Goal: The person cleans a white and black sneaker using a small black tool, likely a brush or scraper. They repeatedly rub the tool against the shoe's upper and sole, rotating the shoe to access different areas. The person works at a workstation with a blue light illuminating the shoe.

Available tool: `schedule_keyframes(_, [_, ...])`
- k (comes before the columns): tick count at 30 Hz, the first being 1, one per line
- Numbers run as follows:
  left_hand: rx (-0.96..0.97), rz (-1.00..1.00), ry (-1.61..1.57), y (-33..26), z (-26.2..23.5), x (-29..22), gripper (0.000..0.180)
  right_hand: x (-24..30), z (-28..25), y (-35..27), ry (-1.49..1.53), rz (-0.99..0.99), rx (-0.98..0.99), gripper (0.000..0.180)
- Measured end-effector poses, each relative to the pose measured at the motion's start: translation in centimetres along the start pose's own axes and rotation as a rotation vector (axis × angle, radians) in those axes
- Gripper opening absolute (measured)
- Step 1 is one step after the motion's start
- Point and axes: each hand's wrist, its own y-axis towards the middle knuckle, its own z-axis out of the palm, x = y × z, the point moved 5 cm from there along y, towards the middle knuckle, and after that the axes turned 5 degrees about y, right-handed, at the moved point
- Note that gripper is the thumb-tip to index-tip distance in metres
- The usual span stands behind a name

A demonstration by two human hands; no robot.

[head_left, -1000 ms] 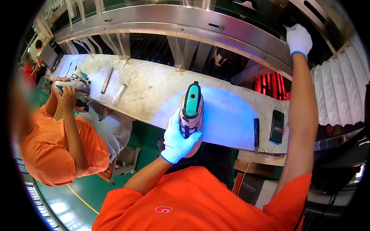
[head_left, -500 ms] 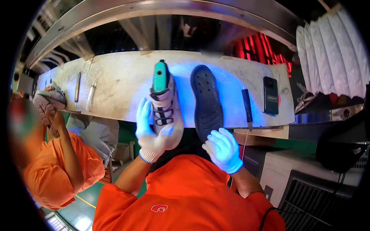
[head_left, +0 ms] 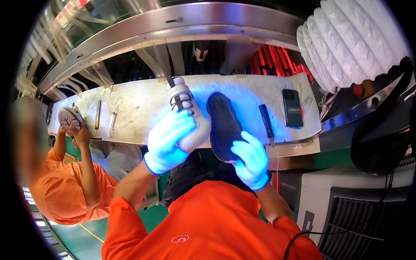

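My left hand (head_left: 171, 136), in a white glove lit blue, wraps round the toe half of a light grey shoe upper (head_left: 200, 125) with black lacing. The upper is tilted, with its collar pointing away from me. Beside it, my gloved right hand (head_left: 251, 159) grips the near end of a dark shoe sole (head_left: 223, 125) at its right edge, the thumb side hidden. The sole's visible face looks smooth and dark, with a thin pale rim. Upper and sole are side by side over the near edge of the pale worktable (head_left: 134, 93).
Right of the sole lie a black-handled tool (head_left: 266, 121) and a dark phone (head_left: 292, 108). Two slim tools, one brown (head_left: 98, 114) and one white (head_left: 112, 123), lie at left. A co-worker (head_left: 69, 182) there holds another shoe (head_left: 71, 119). Beyond runs a metal-framed machine (head_left: 208, 19); a white duct (head_left: 346, 45) hangs right.
The shoe upper has tipped, and its teal insert no longer shows. My left hand has closed over it. My right hand now holds the sole, whose holes and ridges are out of sight.
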Motion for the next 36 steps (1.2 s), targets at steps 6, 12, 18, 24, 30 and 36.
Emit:
schedule_keyframes(6, [0.207, -0.396, -0.428, 4.6, -0.8, -1.3, 0.063, 5.5, -5.2, 4.7, 0.463, 0.402, -0.119, 0.043])
schedule_keyframes(12, [-0.239, -0.288, -0.668, 0.6, 2.1, -3.0, 0.048, 4.5, -3.2, 6.0, 0.876, 0.689, -0.167, 0.041])
schedule_keyframes(18, [-0.169, 0.118, -0.378, 0.6, 1.1, -4.5, 0.035, 3.2, -4.1, 6.4, 0.782, 0.377, -0.071, 0.036])
schedule_keyframes(24, [-0.053, 0.070, -0.429, -0.7, 0.0, -6.3, 0.027, 3.7, -3.9, 5.6, 0.912, 0.461, -0.082, 0.032])
schedule_keyframes(30, [-0.261, -0.262, -0.693, -3.3, 0.5, -8.4, 0.030, 6.5, -3.6, 4.5, 0.718, 0.332, -0.074, 0.030])
schedule_keyframes(36, [-0.308, -0.374, -0.785, -3.8, 0.6, -9.1, 0.031, 8.4, -3.3, 3.8, 0.562, 0.316, -0.140, 0.032])
